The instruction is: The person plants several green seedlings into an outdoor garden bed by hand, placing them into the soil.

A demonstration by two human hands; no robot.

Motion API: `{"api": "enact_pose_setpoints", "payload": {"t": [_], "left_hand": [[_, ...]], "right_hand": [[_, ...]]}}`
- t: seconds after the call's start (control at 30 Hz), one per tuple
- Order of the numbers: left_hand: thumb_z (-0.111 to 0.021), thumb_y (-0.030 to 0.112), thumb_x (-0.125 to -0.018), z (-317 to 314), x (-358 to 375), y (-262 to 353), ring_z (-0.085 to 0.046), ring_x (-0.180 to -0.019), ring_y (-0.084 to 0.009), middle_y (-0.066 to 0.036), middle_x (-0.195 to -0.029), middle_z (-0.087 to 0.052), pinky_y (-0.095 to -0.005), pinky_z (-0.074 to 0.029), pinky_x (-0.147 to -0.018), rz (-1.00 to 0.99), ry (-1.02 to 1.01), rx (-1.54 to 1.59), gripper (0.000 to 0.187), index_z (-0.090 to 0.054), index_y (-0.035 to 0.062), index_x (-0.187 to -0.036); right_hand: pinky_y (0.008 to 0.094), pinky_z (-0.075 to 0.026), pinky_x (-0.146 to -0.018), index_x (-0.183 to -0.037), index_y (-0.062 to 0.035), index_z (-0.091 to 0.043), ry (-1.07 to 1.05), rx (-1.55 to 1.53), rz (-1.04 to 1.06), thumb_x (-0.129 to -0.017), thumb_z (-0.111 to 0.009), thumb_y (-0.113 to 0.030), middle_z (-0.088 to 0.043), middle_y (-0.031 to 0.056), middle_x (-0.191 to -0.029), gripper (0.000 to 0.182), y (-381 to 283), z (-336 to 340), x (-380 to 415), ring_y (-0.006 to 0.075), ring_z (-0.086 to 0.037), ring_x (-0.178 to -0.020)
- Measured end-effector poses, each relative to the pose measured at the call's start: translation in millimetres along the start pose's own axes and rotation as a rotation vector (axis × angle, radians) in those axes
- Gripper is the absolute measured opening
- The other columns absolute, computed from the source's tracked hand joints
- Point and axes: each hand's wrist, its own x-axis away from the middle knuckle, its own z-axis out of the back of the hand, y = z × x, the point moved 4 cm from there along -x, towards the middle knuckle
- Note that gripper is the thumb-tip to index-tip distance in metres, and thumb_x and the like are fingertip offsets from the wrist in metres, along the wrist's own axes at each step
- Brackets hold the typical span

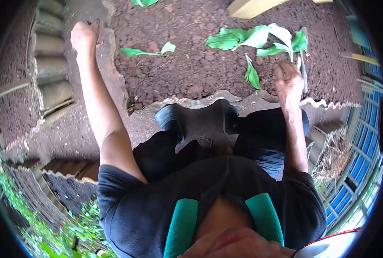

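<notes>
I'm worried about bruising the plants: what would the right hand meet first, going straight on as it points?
Most likely the cluster of green leaves, whose lower leaves lie just ahead of the right hand. Depth is unclear, so it may already be touching them.

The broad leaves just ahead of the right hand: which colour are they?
The broad leaves are bright green, partly whitish; the head view shows them best.

arms (96, 96) wide apart, hands (289, 81) curled
</notes>
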Motion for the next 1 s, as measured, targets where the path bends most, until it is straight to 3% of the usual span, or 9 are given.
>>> {"api": "enact_pose_setpoints", "payload": {"t": [0.1, 0.13, 0.17, 0.23, 0.33, 0.63, 0.83, 0.9, 1.0], "left_hand": [[-0.074, 0.048, -0.085, -23.3, -4.1, 24.2, -0.073, -0.100, -0.0384, -0.022, -0.103, -0.076, -0.0444, -0.056, -0.093, -0.294, 0.237, 0.287, 0.052, -0.075, 0.0096, -0.120], [-0.077, 0.034, -0.088, -17.4, 2.9, 62.3, -0.075, -0.093, -0.0310, -0.019, -0.095, -0.076, -0.0417, -0.059, -0.083, -0.472, 0.428, 0.208, 0.044, -0.074, 0.0033, -0.119], [-0.069, 0.015, -0.083, 10.4, 35.0, 120.0, -0.072, -0.095, -0.0414, -0.028, -0.100, -0.073, -0.0455, -0.058, -0.082, -0.176, 0.067, 0.676, 0.026, -0.076, -0.0010, -0.102], [-0.068, 0.014, -0.084, -12.4, 27.2, 169.5, -0.073, -0.098, -0.0382, -0.026, -0.102, -0.074, -0.0442, -0.057, -0.087, -0.310, -0.275, 0.728, 0.029, -0.077, 0.0011, -0.109], [-0.068, 0.013, -0.085, -71.4, -1.5, 202.3, -0.073, -0.098, -0.0372, -0.024, -0.100, -0.074, -0.0436, -0.056, -0.089, -0.495, 0.108, 0.620, 0.028, -0.078, 0.0029, -0.110], [-0.073, 0.016, -0.084, -66.1, 2.1, 216.2, -0.072, -0.090, -0.0381, -0.023, -0.093, -0.075, -0.0433, -0.056, -0.084, -0.515, 0.084, 0.446, 0.020, -0.078, 0.0022, -0.098], [-0.077, 0.024, -0.079, -17.6, 29.9, 212.8, -0.068, -0.079, -0.0383, -0.020, -0.079, -0.068, -0.0462, -0.053, -0.074, 0.157, -0.651, 1.192, 0.027, -0.074, -0.0023, -0.084], [-0.079, 0.014, -0.087, -6.9, 33.4, 205.1, -0.076, -0.088, -0.0253, -0.018, -0.098, -0.075, -0.0358, -0.061, -0.068, -0.226, -0.720, 1.275, 0.028, -0.074, -0.0032, -0.108], [-0.078, -0.001, -0.084, 40.6, 56.0, 218.2, -0.077, -0.084, -0.0235, -0.016, -0.095, -0.071, -0.0291, -0.058, -0.057, -0.437, -0.929, 1.693, 0.017, -0.072, -0.0057, -0.099]], "right_hand": [[0.0401, -0.056, -0.084, -0.101, 0.0009, -0.075, 0.074, -0.068, 0.009, -0.094, -0.067, -0.011, -0.075, 0.0191, -0.103, 0.016, -10.6, -0.3, -13.5, 0.0350, -0.073, -0.091], [0.0399, -0.056, -0.084, -0.101, 0.0005, -0.076, 0.069, -0.134, 0.028, -0.094, -0.067, -0.011, -0.075, 0.0180, -0.101, 0.016, -18.4, -2.7, -18.8, 0.0333, -0.073, -0.090], [0.0396, -0.056, -0.084, -0.101, 0.0000, -0.076, 0.066, -0.200, 0.040, -0.094, -0.067, -0.011, -0.075, 0.0169, -0.100, 0.015, -28.6, -3.0, -23.7, 0.0316, -0.073, -0.090], [0.0384, -0.057, -0.085, -0.100, -0.0004, -0.076, 0.096, -0.212, 0.190, -0.093, -0.069, -0.009, -0.076, 0.0152, -0.099, 0.013, -56.4, -8.8, -27.6, 0.0295, -0.073, -0.089], [0.0363, -0.058, -0.084, -0.096, 0.0001, -0.076, 0.067, -0.227, 0.365, -0.088, -0.072, -0.002, -0.076, 0.0133, -0.100, 0.009, -88.2, -15.8, -25.2, 0.0269, -0.072, -0.090], [0.0391, -0.058, -0.085, -0.097, 0.0012, -0.075, 0.002, -0.294, 0.360, -0.083, -0.075, 0.000, -0.074, 0.0136, -0.099, 0.014, -86.4, -21.6, -19.8, 0.0299, -0.072, -0.093], [0.0388, -0.058, -0.084, -0.097, 0.0004, -0.075, 0.011, -0.285, 0.396, -0.084, -0.073, 0.001, -0.074, 0.0132, -0.100, 0.014, -75.1, -14.9, -16.4, 0.0302, -0.071, -0.093], [0.0408, -0.057, -0.086, -0.096, -0.0004, -0.074, 0.010, -0.289, 0.395, -0.085, -0.071, 0.000, -0.074, 0.0134, -0.101, 0.012, -78.3, -11.0, -14.9, 0.0306, -0.070, -0.094], [0.0412, -0.058, -0.086, -0.096, -0.0003, -0.074, 0.007, -0.423, 0.283, -0.084, -0.072, -0.001, -0.074, 0.0147, -0.100, 0.012, -72.9, -18.2, -11.2, 0.0315, -0.071, -0.094]]}}
